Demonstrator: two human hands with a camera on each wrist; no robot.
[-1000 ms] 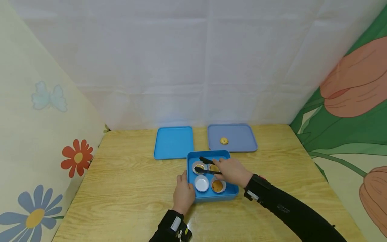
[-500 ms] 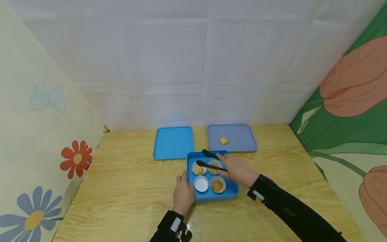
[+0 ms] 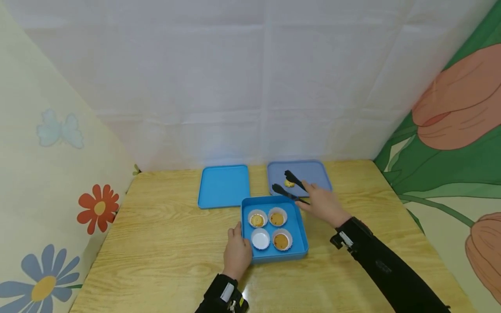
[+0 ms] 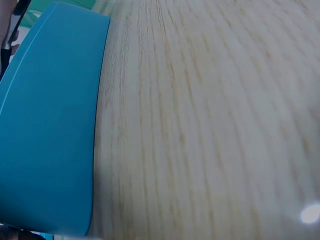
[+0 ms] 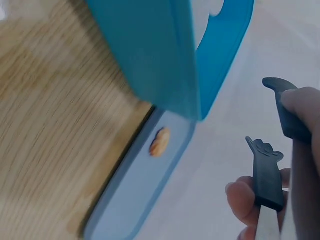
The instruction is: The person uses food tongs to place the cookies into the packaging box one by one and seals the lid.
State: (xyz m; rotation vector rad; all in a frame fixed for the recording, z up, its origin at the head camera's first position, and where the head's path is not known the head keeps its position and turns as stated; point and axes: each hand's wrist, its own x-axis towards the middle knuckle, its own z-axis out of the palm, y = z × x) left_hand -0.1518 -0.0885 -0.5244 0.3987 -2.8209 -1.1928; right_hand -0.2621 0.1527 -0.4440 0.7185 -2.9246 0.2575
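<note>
In the head view my left hand [image 3: 237, 253] rests against the left side of a blue box [image 3: 295, 239], fingers lying along its outer wall. My right hand [image 3: 323, 204] holds black-tipped tongs [image 3: 289, 191], their arms spread with nothing between the tips. The tongs hang over the box's far edge and the near part of a periwinkle tray [image 3: 311, 176]. A cookie [image 3: 289, 184] lies on that tray, partly hidden by one tong arm. Inside the box stand white paper cups; three hold cookies [image 3: 257, 221], while the near-left cup [image 3: 260, 239] shows a bare white bottom.
A flat bright-blue tray or lid [image 3: 224, 187] lies behind the box on the left. Everything sits on a wood-grain table [image 3: 172, 243]. A white cloth [image 3: 188, 87] hangs at the table's far edge, with painted panels at both sides.
My right hand has moved away and to the right with the tongs, from above the box's cups to near the tray's cookie. The tongs have spread wider. My left hand stays put.
</note>
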